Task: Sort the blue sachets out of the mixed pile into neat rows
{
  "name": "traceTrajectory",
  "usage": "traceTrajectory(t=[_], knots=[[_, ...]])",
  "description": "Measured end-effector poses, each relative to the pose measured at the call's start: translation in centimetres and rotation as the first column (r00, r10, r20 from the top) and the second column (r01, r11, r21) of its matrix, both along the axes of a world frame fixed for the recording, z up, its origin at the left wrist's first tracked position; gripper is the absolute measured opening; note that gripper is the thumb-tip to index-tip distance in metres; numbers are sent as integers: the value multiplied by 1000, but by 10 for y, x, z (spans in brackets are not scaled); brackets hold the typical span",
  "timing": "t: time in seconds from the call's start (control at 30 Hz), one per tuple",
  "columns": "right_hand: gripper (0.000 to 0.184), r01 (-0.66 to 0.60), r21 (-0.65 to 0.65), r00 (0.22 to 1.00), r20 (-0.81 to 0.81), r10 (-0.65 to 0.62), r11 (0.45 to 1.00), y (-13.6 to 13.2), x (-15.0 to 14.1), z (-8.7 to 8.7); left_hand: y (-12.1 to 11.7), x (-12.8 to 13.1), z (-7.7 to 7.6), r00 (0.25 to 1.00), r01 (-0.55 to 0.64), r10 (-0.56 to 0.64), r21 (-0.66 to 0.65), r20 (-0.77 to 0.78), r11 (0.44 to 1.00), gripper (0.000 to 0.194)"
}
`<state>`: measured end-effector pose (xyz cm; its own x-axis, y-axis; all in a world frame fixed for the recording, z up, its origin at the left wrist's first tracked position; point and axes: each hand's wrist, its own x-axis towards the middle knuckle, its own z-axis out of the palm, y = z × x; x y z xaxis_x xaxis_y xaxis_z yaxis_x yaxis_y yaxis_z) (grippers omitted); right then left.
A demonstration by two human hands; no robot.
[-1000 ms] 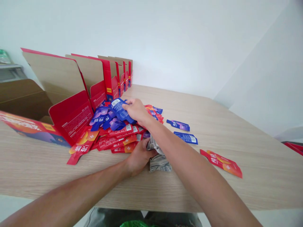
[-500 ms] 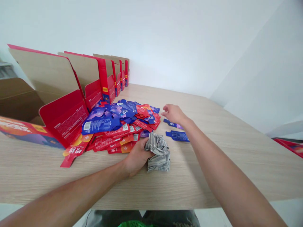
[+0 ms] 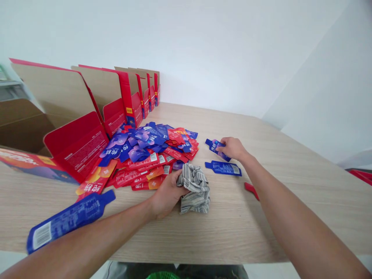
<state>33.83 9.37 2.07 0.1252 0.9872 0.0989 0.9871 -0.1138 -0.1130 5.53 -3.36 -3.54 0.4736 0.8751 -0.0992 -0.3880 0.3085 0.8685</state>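
My left hand (image 3: 169, 195) is closed around a crumpled grey-and-white striped cloth (image 3: 195, 189) on the table. To the right of the pile, my right hand (image 3: 233, 148) has its fingers closed on the edge of a flat blue packet (image 3: 214, 145). A second blue packet (image 3: 223, 167), barcode up, lies just in front of it. Left of the cloth is a heap of blue and red packets (image 3: 151, 135). Another blue packet (image 3: 69, 217) is at the table's front left, partly behind my left forearm.
Opened red cardboard boxes (image 3: 77, 147) stand in a row along the left side, flaps up. A red packet (image 3: 251, 191) shows partly beneath my right forearm. Below the table's front edge is a green basket (image 3: 162, 275). A white wall rises behind the table (image 3: 186, 236).
My right hand has moved right and slightly nearer, onto the blue packet. One blue packet has shifted from the heap to the front left. My left hand keeps hold of the cloth.
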Motion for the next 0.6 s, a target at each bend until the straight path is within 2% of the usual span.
traceTrajectory(t=[0.07, 0.17, 0.27, 0.37, 0.47, 0.6], knots=[[15, -11, 68, 1000, -18, 12, 998, -13, -7, 6, 0, 0, 0, 1000, 1, -1, -3, 4, 1000, 55], [16, -36, 234, 990, -125, 67, 971, -46, -28, 12, 0, 0, 0, 1000, 19, -19, -13, 1, 1000, 55], [18, -146, 340, 959, -181, 217, 929, -89, -58, 8, 2, 1, 0, 999, 48, -48, -26, 5, 999, 52], [21, -338, 256, 935, -20, 354, 906, -124, -91, -2, 6, 2, 1, 999, 48, -48, -6, 7, 999, 49], [17, -471, 110, 879, 135, 457, 875, -144, -116, -8, 6, 3, 1, 999, 38, -38, 17, 14, 999, 45], [22, -570, 16, 811, 168, 560, 821, -161, -131, -8, 1, 2, 2, 999, 46, -46, 27, 27, 999, 37]])
